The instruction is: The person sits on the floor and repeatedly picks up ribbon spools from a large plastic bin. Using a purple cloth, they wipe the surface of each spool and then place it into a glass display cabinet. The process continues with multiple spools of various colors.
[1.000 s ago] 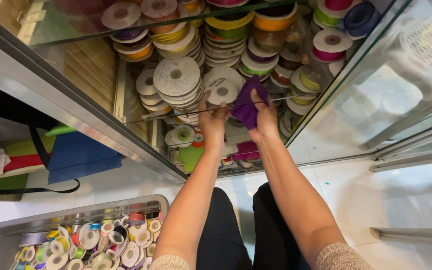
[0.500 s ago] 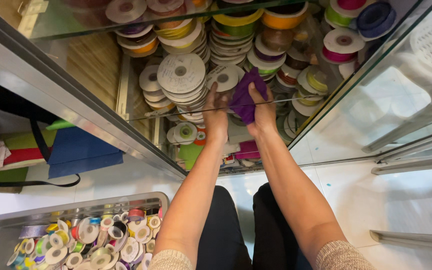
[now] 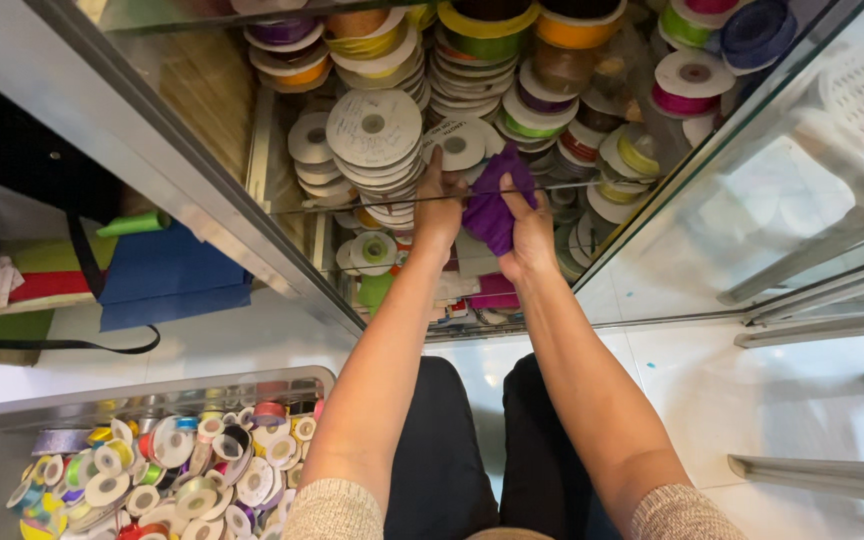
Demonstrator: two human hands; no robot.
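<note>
Both my arms reach forward into an open glass-fronted cabinet. A purple ribbon roll sits between my hands at the edge of a glass shelf. My left hand presses against its left side, fingers pointing up toward a white ribbon spool. My right hand grips the roll from the right. Stacks of ribbon spools in many colours fill the shelf behind.
A metal tray at lower left holds several small ribbon spools. A metal cabinet frame runs diagonally on the left, with blue fabric beside it. A glass door stands open on the right. My knees rest on white floor tiles.
The view has shifted slightly. My hands stay on the purple ribbon roll at the shelf edge, lifting it a little higher against the stacked spools.
</note>
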